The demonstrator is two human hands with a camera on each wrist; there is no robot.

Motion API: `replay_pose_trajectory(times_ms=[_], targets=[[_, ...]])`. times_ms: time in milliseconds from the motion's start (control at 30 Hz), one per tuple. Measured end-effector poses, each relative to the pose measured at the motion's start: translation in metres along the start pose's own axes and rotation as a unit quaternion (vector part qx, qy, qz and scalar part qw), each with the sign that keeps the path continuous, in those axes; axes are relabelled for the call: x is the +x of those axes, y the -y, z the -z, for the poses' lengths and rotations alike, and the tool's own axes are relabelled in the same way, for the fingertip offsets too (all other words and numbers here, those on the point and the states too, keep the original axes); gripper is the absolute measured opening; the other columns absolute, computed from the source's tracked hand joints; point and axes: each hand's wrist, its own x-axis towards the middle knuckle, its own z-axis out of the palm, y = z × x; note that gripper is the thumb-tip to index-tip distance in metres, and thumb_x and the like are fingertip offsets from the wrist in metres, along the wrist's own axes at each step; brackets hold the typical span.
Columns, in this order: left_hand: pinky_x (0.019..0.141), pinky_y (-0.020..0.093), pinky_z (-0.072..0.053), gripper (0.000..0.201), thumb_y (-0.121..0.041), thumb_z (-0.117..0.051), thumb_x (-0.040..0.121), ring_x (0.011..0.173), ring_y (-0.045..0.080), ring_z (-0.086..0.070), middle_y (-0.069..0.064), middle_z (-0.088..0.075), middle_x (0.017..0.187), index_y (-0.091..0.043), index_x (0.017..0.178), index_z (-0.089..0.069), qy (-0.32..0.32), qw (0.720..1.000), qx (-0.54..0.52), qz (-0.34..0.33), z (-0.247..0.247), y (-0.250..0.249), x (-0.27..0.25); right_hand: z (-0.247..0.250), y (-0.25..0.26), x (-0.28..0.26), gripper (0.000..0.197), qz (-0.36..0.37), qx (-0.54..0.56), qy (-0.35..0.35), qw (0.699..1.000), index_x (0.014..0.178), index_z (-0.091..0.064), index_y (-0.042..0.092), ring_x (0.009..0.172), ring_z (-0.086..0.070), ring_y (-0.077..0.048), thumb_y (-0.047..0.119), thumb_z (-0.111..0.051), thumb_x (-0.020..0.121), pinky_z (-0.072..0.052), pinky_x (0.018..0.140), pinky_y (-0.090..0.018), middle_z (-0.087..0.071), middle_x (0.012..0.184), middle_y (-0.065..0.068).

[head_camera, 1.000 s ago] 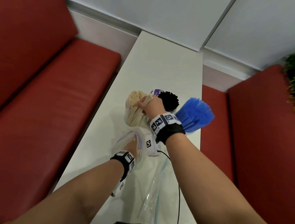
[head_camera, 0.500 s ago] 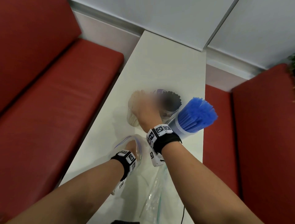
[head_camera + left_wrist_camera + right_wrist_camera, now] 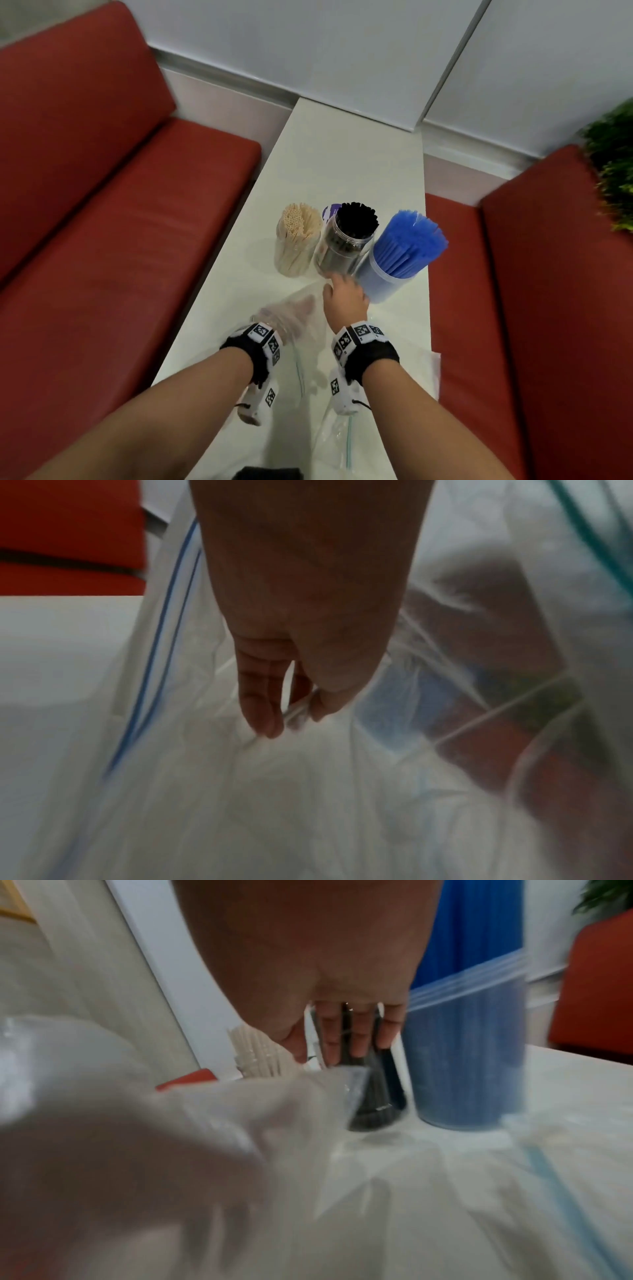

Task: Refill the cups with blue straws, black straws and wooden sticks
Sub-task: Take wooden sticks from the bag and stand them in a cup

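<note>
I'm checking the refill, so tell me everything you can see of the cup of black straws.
The cup of black straws is a clear, plastic-looking round container, packed with black straws whose open ends fan out above its rim. It stands on the white table, leaning slightly in the head view, in the middle between the cup of wooden sticks and the cup of blue straws. The right hand reaches toward its base; contact is unclear. A purple-and-white label shows behind its rim.
</note>
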Motion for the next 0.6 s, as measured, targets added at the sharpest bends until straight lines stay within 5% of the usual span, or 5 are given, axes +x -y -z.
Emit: replay_pose_trajectory(times_ms=[133, 233, 367, 500, 600], targets=[[0.109, 0.052, -0.036, 0.066, -0.020, -0.049, 0.100, 0.148, 0.032, -0.014, 0.008, 0.001, 0.163, -0.005, 0.154, -0.014, 0.057, 0.981, 0.187, -0.018, -0.002, 0.007, -0.031, -0.014, -0.020, -0.012, 0.041, -0.091, 0.245, 0.041, 0.964, 0.144, -0.049, 0.012, 0.121, -0.058, -0.036, 0.024, -0.050, 0.105, -0.047, 0.104, -0.045, -0.059, 0.134, -0.018], [0.105, 0.052, -0.041, 0.059, -0.015, -0.040, 0.103, 0.148, 0.034, -0.013, 0.009, 0.001, 0.163, -0.003, 0.154, -0.012, 0.049, 0.972, 0.229, -0.010, -0.004, 0.002, -0.036, -0.014, -0.029, -0.018, 0.027, -0.145, 0.329, -0.027, 0.933, 0.124, -0.064, 0.006, 0.072, -0.066, -0.021, 0.009, -0.059, 0.097, -0.054, 0.065, -0.017, -0.068, 0.088, -0.010], [0.109, 0.016, -0.021, 0.036, -0.006, -0.035, 0.104, 0.137, 0.021, -0.034, 0.007, -0.040, 0.143, 0.009, 0.136, -0.039, 0.023, 0.997, -0.050, -0.057, 0.029, -0.023, -0.049, -0.009, -0.045, -0.025, 0.016, -0.242, 0.342, -0.064, 0.906, 0.107, -0.071, 0.006, 0.070, -0.062, -0.026, 0.006, -0.063, 0.094, -0.048, 0.059, -0.023, -0.073, 0.093, -0.020], [0.065, 0.018, -0.053, 0.019, 0.000, -0.054, 0.094, 0.062, 0.002, -0.061, 0.029, -0.061, 0.087, 0.018, 0.098, -0.062, 0.077, 0.947, -0.256, -0.177, 0.055, -0.004, -0.032, -0.011, -0.061, -0.036, 0.015, -0.281, 0.332, -0.063, 0.898, 0.101, -0.071, 0.005, 0.092, -0.070, -0.036, 0.002, -0.063, 0.089, -0.058, 0.084, -0.041, -0.073, 0.099, -0.024], [0.082, 0.031, -0.058, 0.027, -0.017, -0.059, 0.097, 0.087, 0.024, -0.072, 0.014, -0.071, 0.105, 0.006, 0.111, -0.064, 0.082, 0.906, -0.365, -0.197, 0.079, 0.017, -0.031, -0.014, -0.067, -0.045, 0.015, -0.296, 0.329, -0.071, 0.894, 0.099, -0.071, 0.002, 0.081, -0.072, -0.038, -0.001, -0.060, 0.089, -0.060, 0.081, -0.045, -0.073, 0.091, -0.024]])
